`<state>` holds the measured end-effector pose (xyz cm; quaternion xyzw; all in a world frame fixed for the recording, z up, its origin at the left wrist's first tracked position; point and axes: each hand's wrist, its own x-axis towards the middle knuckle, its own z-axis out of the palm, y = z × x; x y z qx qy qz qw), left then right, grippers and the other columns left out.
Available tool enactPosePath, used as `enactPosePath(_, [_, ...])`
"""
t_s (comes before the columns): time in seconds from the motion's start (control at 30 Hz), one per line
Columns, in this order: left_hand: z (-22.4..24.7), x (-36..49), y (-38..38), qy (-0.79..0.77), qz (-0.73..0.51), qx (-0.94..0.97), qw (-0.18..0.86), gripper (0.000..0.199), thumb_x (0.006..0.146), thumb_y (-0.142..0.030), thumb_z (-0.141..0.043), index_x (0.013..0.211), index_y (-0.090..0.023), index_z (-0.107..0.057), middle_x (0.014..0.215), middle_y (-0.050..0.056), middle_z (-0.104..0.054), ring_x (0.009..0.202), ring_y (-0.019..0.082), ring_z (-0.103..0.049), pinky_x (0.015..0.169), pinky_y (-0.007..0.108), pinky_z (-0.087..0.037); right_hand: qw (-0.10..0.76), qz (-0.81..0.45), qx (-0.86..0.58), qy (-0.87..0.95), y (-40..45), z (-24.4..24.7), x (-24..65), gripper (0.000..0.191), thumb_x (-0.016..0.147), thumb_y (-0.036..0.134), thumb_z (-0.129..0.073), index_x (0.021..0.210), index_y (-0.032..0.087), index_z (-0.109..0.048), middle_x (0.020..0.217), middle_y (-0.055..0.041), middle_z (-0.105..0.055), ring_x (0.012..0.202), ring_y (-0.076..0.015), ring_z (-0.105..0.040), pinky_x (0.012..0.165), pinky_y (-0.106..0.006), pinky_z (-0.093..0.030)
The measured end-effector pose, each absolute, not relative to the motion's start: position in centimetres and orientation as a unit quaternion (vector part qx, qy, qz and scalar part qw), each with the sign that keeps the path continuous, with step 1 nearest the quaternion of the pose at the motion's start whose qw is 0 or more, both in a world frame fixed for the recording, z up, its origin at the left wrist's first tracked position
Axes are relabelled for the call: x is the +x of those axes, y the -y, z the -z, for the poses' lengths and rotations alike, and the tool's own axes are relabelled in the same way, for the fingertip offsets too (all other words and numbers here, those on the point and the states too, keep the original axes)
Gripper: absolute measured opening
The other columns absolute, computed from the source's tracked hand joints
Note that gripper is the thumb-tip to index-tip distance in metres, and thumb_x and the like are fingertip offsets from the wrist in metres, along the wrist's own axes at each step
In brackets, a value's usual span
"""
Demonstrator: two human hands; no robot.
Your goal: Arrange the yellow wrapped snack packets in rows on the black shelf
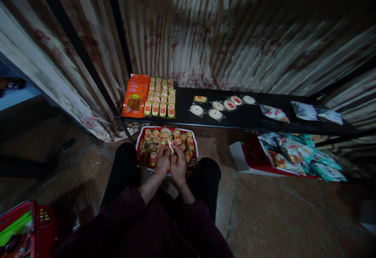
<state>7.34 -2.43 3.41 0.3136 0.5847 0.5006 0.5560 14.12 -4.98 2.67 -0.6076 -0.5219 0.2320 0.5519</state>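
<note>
Between my knees stands a red basket with a white rim (pixel 193 136), full of small yellow wrapped cakes (pixel 189 142) with red-and-white labels. My left hand (pixel 162 161) and my right hand (pixel 178 161) are close together over its front half. Their fingers are closed around wrapped cakes (pixel 168 137) in clear, shiny film, held above the pile; how many they hold is hard to make out. On the black shelf (pixel 188 121) just beyond, matching cakes (pixel 159 97) stand in tidy stacked rows. A single cake (pixel 200 99) lies apart to their right.
Orange snack packets (pixel 135 95) lie at the shelf's left end. Round white wrapped cakes (pixel 215 114) and a few bags (pixel 275 113) lie farther right. Below is a box of snack bags (pixel 293 152). A red basket (pixel 44 226) stands at lower left. Curtains (pixel 205 35) hang behind.
</note>
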Motion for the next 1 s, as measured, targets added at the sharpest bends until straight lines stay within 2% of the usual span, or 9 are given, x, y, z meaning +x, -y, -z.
enactPosePath(0.13, [-4.6,7.4,2.9,-0.553,-0.504,0.29,0.597,0.026,0.076,-0.022,-0.06,0.101,-0.017,-0.065,0.102,0.008,-0.068,0.097,0.021,-0.06,0.089,0.031,-0.043,0.542,-0.212,-0.609,0.539,5.3,-2.8,13.9,0.034,0.086,0.025,-0.043,0.115,0.018,-0.059,0.122,-0.0117,-0.06,0.116,-0.0216,-0.053,0.103,-0.045,-0.04])
enactPosePath(0.5, [-5.4,7.4,3.1,-0.535,-0.5,0.26,0.629,0.023,0.067,-0.022,-0.062,0.09,-0.019,-0.065,0.093,0.004,-0.069,0.087,0.017,-0.063,0.081,0.028,-0.047,0.52,-0.205,-0.618,0.552,5.7,-3.3,13.7,0.039,0.084,0.02,-0.04,0.119,0.019,-0.057,0.118,-0.0099,-0.062,0.113,-0.0211,-0.054,0.101,-0.044,-0.042])
enactPosePath(0.8, [-5.0,7.2,2.8,-0.538,-0.505,0.21,0.642,0.02,0.065,-0.019,-0.063,0.084,-0.018,-0.067,0.097,0.005,-0.071,0.091,0.018,-0.064,0.085,0.03,-0.047,0.536,-0.205,-0.622,0.533,5.7,-3.4,14.0,0.039,0.084,0.02,-0.04,0.117,0.019,-0.059,0.117,-0.0097,-0.062,0.113,-0.021,-0.054,0.101,-0.045,-0.041])
enactPosePath(1.0, [-5.0,7.1,2.8,-0.538,-0.499,0.182,0.655,0.026,0.064,-0.022,-0.067,0.089,-0.018,-0.069,0.092,0.005,-0.072,0.089,0.017,-0.065,0.084,0.029,-0.048,0.534,-0.22,-0.627,0.522,5.8,-3.3,14.1,0.037,0.084,0.02,-0.041,0.116,0.019,-0.06,0.116,-0.0098,-0.063,0.112,-0.0211,-0.055,0.102,-0.045,-0.041])
